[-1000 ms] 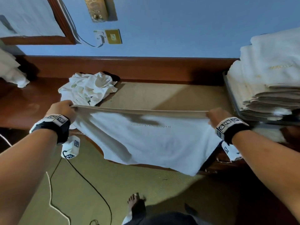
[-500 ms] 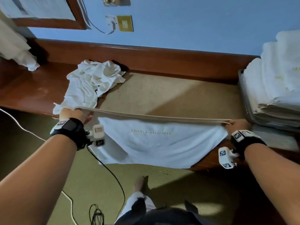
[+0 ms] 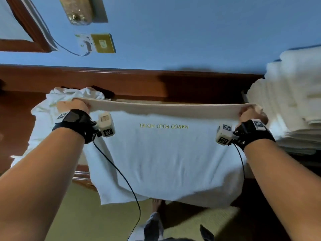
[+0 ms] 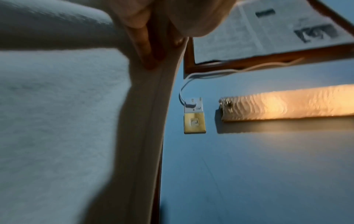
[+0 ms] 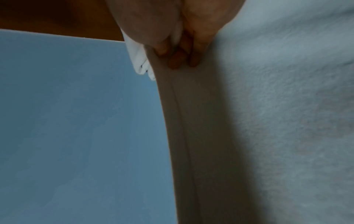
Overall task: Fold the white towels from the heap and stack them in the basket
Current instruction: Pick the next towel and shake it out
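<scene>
both hands have lifted the white terry hotel towel [image 3: 161, 153] higher; left hand [image 3: 73, 106] and right hand [image 3: 250, 113] pinch its top corners. keep that edge taut, level between fingers.

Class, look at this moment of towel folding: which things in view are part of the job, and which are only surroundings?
Part of the job:
left hand
right hand
stretched towel
heap of unfolded towels
stack of folded towels

Only surroundings:
wall switch plate
wall lamp
wooden ledge

Heap [image 3: 57, 101] left, stack [image 3: 291, 105] right.
</scene>
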`<state>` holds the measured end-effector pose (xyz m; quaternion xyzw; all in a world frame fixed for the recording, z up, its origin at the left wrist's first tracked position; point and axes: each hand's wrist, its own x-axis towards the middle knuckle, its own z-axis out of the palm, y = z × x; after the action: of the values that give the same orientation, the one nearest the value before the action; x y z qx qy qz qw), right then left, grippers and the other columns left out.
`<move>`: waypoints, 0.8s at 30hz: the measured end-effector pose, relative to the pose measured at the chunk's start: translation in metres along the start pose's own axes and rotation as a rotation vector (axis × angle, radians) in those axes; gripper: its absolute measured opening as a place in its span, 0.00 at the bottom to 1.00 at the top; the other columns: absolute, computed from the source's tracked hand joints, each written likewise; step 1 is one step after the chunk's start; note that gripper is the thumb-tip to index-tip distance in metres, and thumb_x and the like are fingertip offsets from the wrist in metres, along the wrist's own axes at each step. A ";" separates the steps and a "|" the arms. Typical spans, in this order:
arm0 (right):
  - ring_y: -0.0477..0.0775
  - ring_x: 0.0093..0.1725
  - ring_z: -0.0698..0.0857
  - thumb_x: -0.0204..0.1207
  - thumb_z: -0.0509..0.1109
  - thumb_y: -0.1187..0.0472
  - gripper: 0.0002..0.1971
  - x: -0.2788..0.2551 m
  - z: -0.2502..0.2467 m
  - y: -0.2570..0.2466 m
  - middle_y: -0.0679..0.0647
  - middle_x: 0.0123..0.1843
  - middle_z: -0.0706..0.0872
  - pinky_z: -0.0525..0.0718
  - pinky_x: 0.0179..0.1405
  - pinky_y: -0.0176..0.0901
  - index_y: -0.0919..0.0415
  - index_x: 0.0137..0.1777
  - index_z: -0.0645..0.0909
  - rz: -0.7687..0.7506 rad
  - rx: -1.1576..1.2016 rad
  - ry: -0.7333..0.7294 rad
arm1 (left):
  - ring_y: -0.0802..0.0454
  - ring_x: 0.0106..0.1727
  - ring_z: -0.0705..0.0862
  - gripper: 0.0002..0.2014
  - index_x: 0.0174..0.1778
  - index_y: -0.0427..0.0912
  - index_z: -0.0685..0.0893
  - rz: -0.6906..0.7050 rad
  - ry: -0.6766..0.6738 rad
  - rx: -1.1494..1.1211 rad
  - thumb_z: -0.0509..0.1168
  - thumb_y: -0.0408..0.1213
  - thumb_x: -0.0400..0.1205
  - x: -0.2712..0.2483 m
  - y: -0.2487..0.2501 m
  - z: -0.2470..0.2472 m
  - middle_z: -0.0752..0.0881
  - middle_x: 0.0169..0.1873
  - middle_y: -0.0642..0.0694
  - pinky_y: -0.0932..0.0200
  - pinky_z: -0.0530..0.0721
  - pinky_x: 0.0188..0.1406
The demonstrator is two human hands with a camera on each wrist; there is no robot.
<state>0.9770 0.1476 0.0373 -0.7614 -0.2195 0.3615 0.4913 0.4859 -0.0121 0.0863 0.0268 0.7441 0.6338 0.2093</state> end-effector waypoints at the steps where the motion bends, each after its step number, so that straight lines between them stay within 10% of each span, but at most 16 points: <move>1: 0.59 0.51 0.89 0.78 0.63 0.50 0.16 0.004 0.011 -0.010 0.54 0.56 0.90 0.88 0.52 0.51 0.54 0.59 0.86 0.006 0.025 0.027 | 0.52 0.56 0.85 0.18 0.76 0.44 0.73 0.015 -0.011 0.072 0.55 0.39 0.90 0.016 0.004 0.012 0.82 0.66 0.47 0.66 0.86 0.38; 3: 0.58 0.57 0.88 0.78 0.65 0.51 0.21 0.011 0.032 -0.024 0.55 0.63 0.88 0.87 0.56 0.47 0.54 0.69 0.82 -0.010 0.057 0.058 | 0.51 0.58 0.84 0.21 0.77 0.44 0.72 0.075 -0.030 0.190 0.55 0.39 0.87 0.042 0.018 0.039 0.81 0.62 0.48 0.62 0.85 0.49; 6: 0.52 0.41 0.90 0.80 0.66 0.54 0.17 0.022 0.065 -0.042 0.53 0.51 0.92 0.83 0.30 0.33 0.56 0.65 0.83 -0.085 0.099 0.094 | 0.46 0.58 0.81 0.21 0.70 0.44 0.73 0.131 -0.045 0.429 0.58 0.46 0.81 0.086 0.025 0.078 0.81 0.60 0.46 0.51 0.78 0.67; 11: 0.51 0.38 0.85 0.76 0.68 0.53 0.19 0.060 0.108 -0.041 0.55 0.55 0.89 0.91 0.48 0.49 0.53 0.67 0.80 -0.080 0.121 0.093 | 0.35 0.61 0.82 0.16 0.64 0.40 0.78 0.246 -0.074 0.639 0.59 0.45 0.85 0.129 0.024 0.121 0.84 0.60 0.36 0.48 0.76 0.65; 24: 0.61 0.66 0.83 0.84 0.67 0.57 0.24 0.108 0.178 -0.011 0.61 0.71 0.81 0.79 0.54 0.47 0.62 0.78 0.71 -0.028 -0.296 -0.052 | 0.44 0.32 0.76 0.06 0.54 0.46 0.76 0.218 -0.180 0.928 0.59 0.44 0.86 0.207 -0.040 0.200 0.78 0.35 0.43 0.48 0.75 0.39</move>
<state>0.9098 0.3316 -0.0342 -0.8128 -0.2938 0.3378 0.3728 0.3755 0.2293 -0.0312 0.2499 0.9200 0.2487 0.1710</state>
